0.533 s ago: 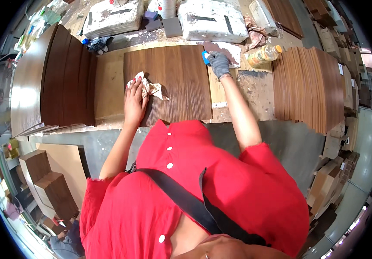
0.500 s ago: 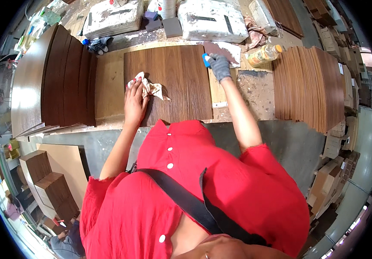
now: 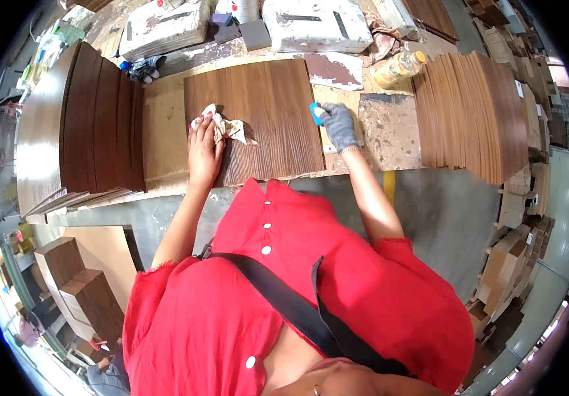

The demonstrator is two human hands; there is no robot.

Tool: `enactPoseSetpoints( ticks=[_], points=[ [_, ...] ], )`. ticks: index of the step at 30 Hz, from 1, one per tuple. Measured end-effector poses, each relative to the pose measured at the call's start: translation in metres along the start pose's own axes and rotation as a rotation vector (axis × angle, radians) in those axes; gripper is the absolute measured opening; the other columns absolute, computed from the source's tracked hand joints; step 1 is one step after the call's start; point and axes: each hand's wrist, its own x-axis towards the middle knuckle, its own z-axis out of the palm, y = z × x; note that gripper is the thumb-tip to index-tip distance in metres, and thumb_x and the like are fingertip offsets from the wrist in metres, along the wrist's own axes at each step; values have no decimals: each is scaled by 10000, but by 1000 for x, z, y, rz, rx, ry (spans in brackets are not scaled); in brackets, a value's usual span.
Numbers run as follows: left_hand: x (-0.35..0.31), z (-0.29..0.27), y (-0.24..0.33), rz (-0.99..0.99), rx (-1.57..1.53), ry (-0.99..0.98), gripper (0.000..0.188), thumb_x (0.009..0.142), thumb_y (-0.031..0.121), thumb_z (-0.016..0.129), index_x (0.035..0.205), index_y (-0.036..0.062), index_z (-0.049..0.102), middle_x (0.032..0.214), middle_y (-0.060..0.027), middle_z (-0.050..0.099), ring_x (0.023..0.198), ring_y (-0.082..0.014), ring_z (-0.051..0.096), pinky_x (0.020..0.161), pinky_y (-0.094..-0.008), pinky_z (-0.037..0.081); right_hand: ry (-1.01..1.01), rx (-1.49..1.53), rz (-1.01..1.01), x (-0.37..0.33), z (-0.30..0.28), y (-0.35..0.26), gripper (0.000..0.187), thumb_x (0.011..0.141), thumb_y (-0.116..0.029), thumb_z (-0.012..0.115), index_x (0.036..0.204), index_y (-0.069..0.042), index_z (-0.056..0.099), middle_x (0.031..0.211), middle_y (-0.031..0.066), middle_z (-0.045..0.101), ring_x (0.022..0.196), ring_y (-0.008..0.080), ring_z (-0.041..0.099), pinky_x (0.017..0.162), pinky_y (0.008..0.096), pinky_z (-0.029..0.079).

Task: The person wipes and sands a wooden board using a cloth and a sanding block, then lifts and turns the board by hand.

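A dark brown wood-grain panel lies flat on the workbench before me. My left hand is on its left part, the fingers pressed onto a crumpled whitish cloth. At the panel's right edge, my right hand, in a grey glove, grips a small blue block; the block touches that edge. How the gloved fingers wrap the block is partly hidden.
A tall stack of dark panels stands on the left, another stack on the right. Near the right stack is a bottle of yellowish liquid. White paint-stained blocks line the back. Brown boxes sit at lower left.
My right hand has slid the blue block toward me along the panel's right edge. The left hand stays on the cloth. The whole view has shifted slightly.
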Motion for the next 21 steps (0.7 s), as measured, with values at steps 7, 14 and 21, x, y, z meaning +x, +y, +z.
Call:
enactPoseSetpoints(
  ticks=[7,14,21],
  points=[
    [-4,5,-3,-29,-43,4,542,891,143,656,1403,26,521,1524,-104,456,1435,-333,372,1220,-478,238,11,-99,-36,-111,-25,-11,269,880,-191,763,1052,14,739,961,153,675,873,229,647,845,351,522],
    [1,8,-6,-4,-10,0,517,916,172,640,1397,22,526,1523,-109,458,1435,-333,374,1220,-478,235,20,-125,-10,-109,-23,-6,246,889,-170,725,1053,12,736,1034,175,701,958,275,647,909,370,501],
    [-5,7,-16,22,31,49,492,916,182,638,1368,9,546,1496,-131,482,1391,-344,421,1191,-473,281,-44,-133,48,-184,-46,-9,308,910,-205,723,1109,29,700,1091,141,682,950,238,670,836,349,560]
  ],
)
